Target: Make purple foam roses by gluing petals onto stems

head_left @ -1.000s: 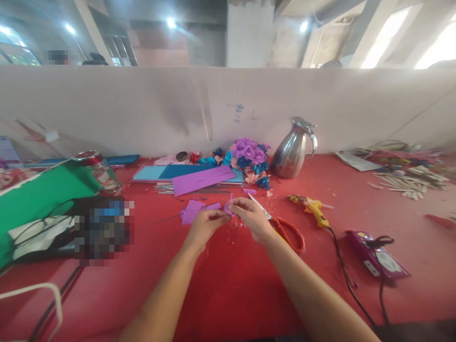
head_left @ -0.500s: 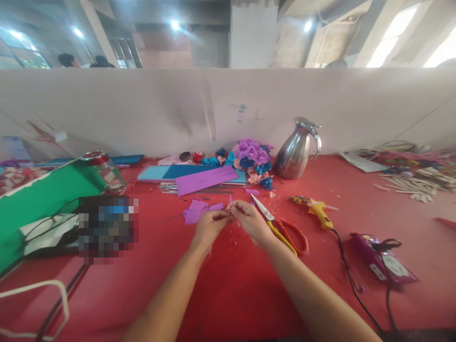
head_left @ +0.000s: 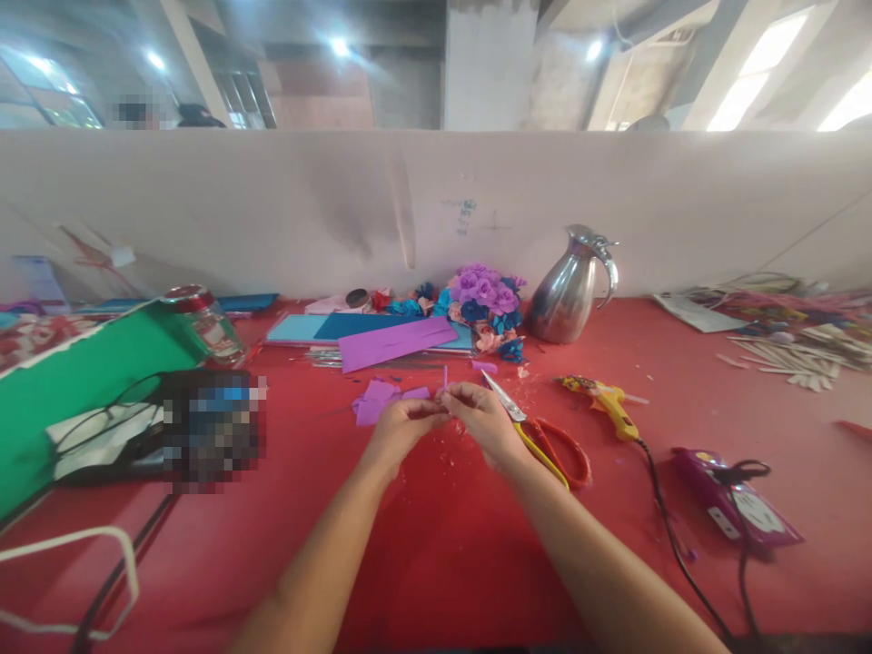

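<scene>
My left hand (head_left: 399, 429) and my right hand (head_left: 485, 420) meet over the red table (head_left: 442, 545), fingers pinched together on a small purple paper piece (head_left: 445, 380) that sticks up between them. Cut purple paper pieces (head_left: 376, 401) lie just left of my left hand. Scissors with red and yellow handles (head_left: 545, 438) lie right beside my right hand, blades pointing up-left.
A yellow glue gun (head_left: 606, 402) with a black cord and a purple power strip (head_left: 736, 507) lie to the right. Behind stand a steel jug (head_left: 569, 288), a paper flower bunch (head_left: 482, 300), and purple and blue sheets (head_left: 391, 341). A green sheet (head_left: 74, 372) and glass jar (head_left: 204, 327) are left.
My hands have closed in on the purple piece, which now stands as a thin strip upright between the fingertips. The view has shifted slightly to the left.
</scene>
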